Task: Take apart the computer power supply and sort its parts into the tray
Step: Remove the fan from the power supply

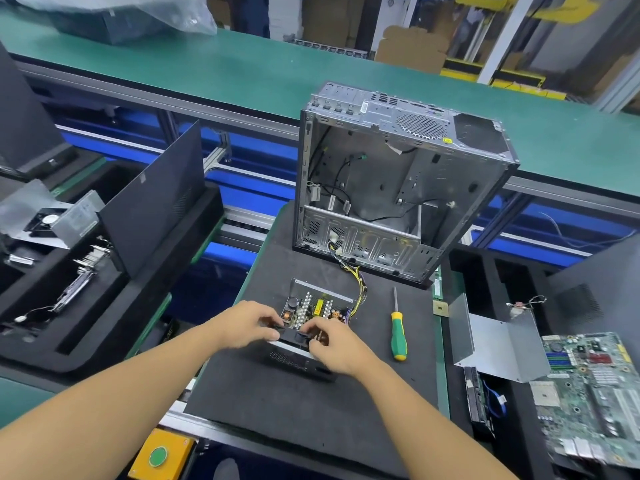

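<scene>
Head view: your left hand [246,325] and right hand [335,348] pinch the square black fan [293,336] (matte plastic, six o'clock edge) on the power supply [313,308].

An open case [398,174] stands at the far end of a black mat [294,403], with a green-handled screwdriver [398,336] lying nearer. A yellow box [162,455], perhaps a switch, sits at the near edge.

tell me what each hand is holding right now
Left hand: grips the black part on the power supply.
Right hand: grips the same black part.

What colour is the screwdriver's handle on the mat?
The screwdriver handle is green with yellow ends; head view.
</scene>
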Motion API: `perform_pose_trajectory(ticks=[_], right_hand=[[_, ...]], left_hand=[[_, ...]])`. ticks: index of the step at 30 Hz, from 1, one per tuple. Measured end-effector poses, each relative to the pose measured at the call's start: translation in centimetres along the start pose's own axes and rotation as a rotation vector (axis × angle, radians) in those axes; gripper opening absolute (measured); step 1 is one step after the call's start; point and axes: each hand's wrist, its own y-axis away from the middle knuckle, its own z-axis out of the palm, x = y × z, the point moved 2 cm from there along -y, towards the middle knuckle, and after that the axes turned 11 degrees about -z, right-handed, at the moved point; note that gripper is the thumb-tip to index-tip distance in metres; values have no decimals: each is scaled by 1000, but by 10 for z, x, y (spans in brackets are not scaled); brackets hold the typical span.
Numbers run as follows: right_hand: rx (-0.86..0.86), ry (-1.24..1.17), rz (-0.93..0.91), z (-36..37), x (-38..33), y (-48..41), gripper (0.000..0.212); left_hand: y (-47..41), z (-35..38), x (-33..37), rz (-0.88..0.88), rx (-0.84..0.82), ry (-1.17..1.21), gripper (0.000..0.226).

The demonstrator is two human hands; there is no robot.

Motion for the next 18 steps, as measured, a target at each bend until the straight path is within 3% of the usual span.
perform_pose_trajectory(ticks=[8,18], right_hand=[[2,82,-78,-4,-4,2,34],[-48,176,-117,0,-15,-4,33]], left_hand=[[3,10,10,47,56,-213,33],[4,3,-1,36,2,-59,29]])
